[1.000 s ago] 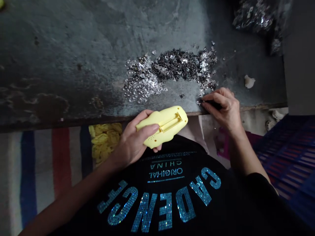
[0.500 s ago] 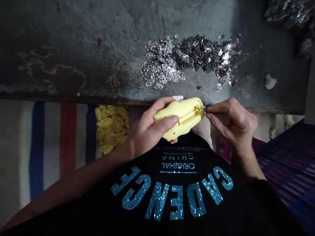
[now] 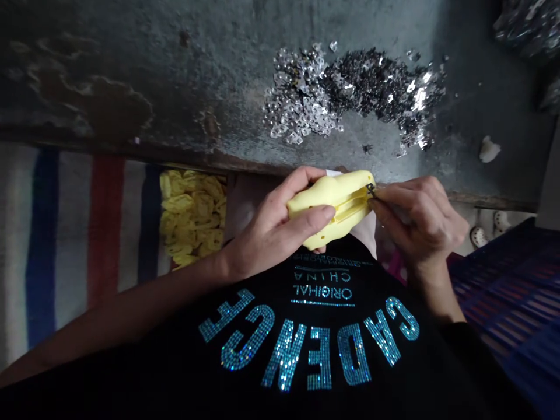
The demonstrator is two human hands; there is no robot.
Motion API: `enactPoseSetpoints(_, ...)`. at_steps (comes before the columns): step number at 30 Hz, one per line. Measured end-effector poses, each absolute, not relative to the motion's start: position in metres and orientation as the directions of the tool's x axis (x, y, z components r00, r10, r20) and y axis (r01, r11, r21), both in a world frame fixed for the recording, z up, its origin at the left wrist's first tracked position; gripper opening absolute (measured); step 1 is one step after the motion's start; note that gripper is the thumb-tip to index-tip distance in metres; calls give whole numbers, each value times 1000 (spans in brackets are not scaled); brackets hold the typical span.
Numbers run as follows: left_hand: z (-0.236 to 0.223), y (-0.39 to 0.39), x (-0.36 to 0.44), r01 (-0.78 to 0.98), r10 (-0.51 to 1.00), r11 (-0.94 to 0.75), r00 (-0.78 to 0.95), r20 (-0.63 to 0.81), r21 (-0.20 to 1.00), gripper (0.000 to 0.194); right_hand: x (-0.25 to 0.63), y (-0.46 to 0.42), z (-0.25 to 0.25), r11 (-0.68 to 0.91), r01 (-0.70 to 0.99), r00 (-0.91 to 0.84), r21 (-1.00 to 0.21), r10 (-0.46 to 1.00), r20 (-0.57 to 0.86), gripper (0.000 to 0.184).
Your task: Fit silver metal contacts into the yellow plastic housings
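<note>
My left hand (image 3: 284, 224) is wrapped round a yellow plastic housing (image 3: 315, 197), its thumb lying across the top face. A long rectangular battery slot is open in that face. My right hand (image 3: 420, 219) pinches a small dark metal battery contact (image 3: 371, 189) between thumb and forefinger, at the slot's right end. Whether the contact is seated there I cannot tell. On the bench beyond lie a heap of shiny flat metal contacts (image 3: 301, 105) and, beside it, a heap of darker ones (image 3: 367, 81).
The grey metal bench (image 3: 210, 76) has its front edge just beyond my hands. Several yellow housings (image 3: 192, 213) fill a container at lower left, beside striped cloth (image 3: 105, 227). A blue slatted crate (image 3: 503, 297) stands at right. A white scrap (image 3: 489, 150) and a plastic bag (image 3: 527, 26) lie on the bench.
My right hand has brought the contact from the housing's right tip to the end of the slot. The view has shifted, so both hands and the housing appear slightly further right.
</note>
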State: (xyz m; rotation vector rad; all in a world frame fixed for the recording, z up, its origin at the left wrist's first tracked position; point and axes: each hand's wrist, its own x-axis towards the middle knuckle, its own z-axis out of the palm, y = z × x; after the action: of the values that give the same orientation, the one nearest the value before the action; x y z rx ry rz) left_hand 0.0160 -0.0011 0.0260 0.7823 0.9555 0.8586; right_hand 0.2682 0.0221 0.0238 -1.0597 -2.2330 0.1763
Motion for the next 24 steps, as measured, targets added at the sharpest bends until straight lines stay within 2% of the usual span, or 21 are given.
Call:
enactPoseSetpoints(6, 23, -2, 15, -254, 878, 439, 325, -351, 862, 43, 267, 22, 22, 694, 633, -472, -342, 697, 540, 27)
enactPoseSetpoints(13, 19, -1, 17, -292, 867, 472, 327, -377, 832, 40, 266, 16, 22, 681, 651, -464, -336, 707, 534, 35)
enactPoseSetpoints(19, 13, -2, 16, -344, 860, 486, 353, -369, 803, 39, 267, 13, 24, 640, 694, -418, -329, 731, 540, 35)
enactPoseSetpoints(24, 19, -3, 15, -299, 874, 451, 340, -347, 841, 39, 266, 15, 22, 652, 709, -447, -270, 711, 543, 35)
